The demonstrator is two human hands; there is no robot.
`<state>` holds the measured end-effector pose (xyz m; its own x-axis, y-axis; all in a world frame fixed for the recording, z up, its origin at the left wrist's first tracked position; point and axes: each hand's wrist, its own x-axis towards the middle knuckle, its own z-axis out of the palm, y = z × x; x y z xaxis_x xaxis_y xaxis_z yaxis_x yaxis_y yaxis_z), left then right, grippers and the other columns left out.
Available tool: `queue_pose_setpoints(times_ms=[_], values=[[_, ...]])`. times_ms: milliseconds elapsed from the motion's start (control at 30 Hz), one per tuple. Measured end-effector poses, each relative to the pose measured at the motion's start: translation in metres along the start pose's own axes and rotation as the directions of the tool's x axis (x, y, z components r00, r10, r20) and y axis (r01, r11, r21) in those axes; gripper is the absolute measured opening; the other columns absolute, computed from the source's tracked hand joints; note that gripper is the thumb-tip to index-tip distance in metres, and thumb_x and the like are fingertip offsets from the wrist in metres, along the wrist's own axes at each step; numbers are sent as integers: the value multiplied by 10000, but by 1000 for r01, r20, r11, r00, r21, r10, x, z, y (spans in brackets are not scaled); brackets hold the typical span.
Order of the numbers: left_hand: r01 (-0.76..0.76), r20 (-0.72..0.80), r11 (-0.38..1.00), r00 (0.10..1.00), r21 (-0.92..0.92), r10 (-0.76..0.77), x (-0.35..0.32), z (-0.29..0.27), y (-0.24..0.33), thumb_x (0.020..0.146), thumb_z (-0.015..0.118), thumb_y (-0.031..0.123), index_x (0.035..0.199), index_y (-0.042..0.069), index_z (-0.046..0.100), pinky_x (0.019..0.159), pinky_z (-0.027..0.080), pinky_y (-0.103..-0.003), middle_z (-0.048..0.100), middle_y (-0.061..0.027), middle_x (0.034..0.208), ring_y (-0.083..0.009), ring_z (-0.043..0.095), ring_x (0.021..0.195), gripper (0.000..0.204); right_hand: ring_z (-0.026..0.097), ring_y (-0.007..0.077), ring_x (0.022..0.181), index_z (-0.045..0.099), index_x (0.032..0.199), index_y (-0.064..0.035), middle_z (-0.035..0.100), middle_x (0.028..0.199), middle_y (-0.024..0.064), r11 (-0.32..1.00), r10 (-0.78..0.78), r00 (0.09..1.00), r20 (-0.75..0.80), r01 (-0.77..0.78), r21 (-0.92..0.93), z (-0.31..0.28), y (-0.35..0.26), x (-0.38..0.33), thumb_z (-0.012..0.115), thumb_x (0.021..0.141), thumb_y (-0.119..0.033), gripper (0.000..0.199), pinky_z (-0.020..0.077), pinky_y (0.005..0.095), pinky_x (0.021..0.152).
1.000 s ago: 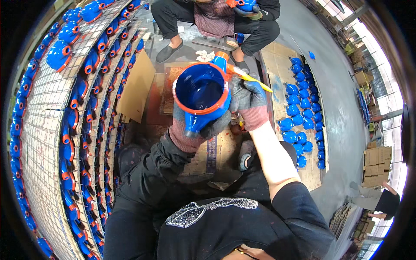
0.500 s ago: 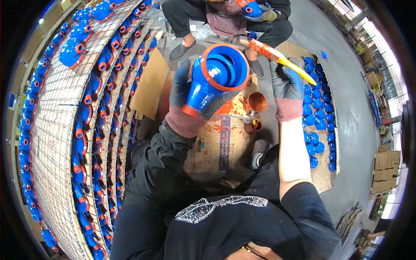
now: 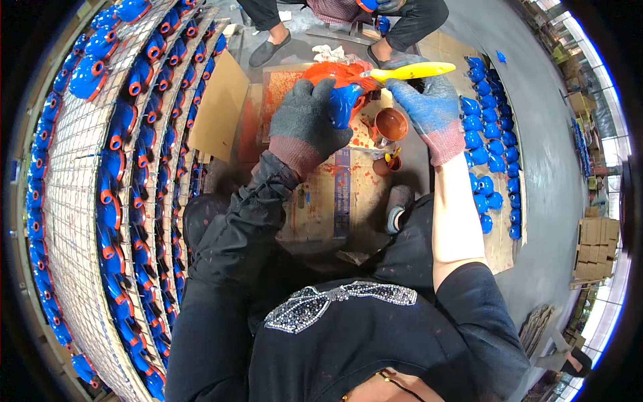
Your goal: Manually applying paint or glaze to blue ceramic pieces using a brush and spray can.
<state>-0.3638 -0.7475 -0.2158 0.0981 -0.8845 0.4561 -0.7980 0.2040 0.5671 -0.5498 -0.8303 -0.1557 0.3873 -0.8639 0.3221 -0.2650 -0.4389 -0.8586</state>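
My left hand point(image 3: 305, 124), in a dark glove with a reddish cuff, grips a glossy blue hollow casting point(image 3: 343, 104) with a short spout. The glove and the wet red paint point(image 3: 328, 69) hide its round mouth in part. In my right hand point(image 3: 432, 107), its glove stained blue, is a paintbrush point(image 3: 418, 70) with a yellow handle. The brush points left, and its red-smeared head lies by the casting's right side at the red paint; whether it touches the casting I cannot tell.
Mesh racks point(image 3: 80, 201) filled with blue, red-rimmed castings rise on my left. Below the paint stand a brown pot point(image 3: 390, 124) and a smaller pot point(image 3: 383, 166). Blue castings point(image 3: 494, 144) cover cardboard on the right. Across from me a person's shoe point(image 3: 270, 50) rests on the floor.
My left hand has lowered the casting and turned its mouth away from me, towards the red paint. The brush has swung from a slant to nearly level, and its head is now at the paint.
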Motion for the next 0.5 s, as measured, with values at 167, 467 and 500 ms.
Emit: queue_pose_setpoints(times_ms=[167, 467, 500], values=[[19, 49, 999, 999, 30, -20, 2, 7, -3, 609, 775, 291, 1193, 55, 494, 804, 484, -444, 537, -181, 1015, -357, 564, 952, 690, 641, 142, 834, 661, 1033, -28, 680, 927, 90, 991, -57, 996, 62, 64, -114, -7, 5, -3, 678, 819, -109, 230, 504, 261, 746], [348, 266, 635, 937, -690, -224, 12, -12, 0, 647, 799, 295, 1141, 23, 558, 753, 526, -319, 628, -122, 1003, -205, 634, 880, 613, 614, 146, 882, 611, 1025, -5, 645, 971, 85, 987, -17, 997, -80, 30, 155, -20, -13, -10, 666, 781, 29, 252, 497, 254, 787], [410, 332, 506, 912, -759, -240, 12, -17, 3, 688, 782, 242, 1202, 21, 516, 689, 536, -298, 610, -108, 1036, -185, 633, 863, 620, 614, 151, 888, 606, 1024, -5, 645, 973, 89, 977, 11, 995, -102, 11, 213, -21, -16, -11, 669, 775, 33, 260, 497, 259, 791]])
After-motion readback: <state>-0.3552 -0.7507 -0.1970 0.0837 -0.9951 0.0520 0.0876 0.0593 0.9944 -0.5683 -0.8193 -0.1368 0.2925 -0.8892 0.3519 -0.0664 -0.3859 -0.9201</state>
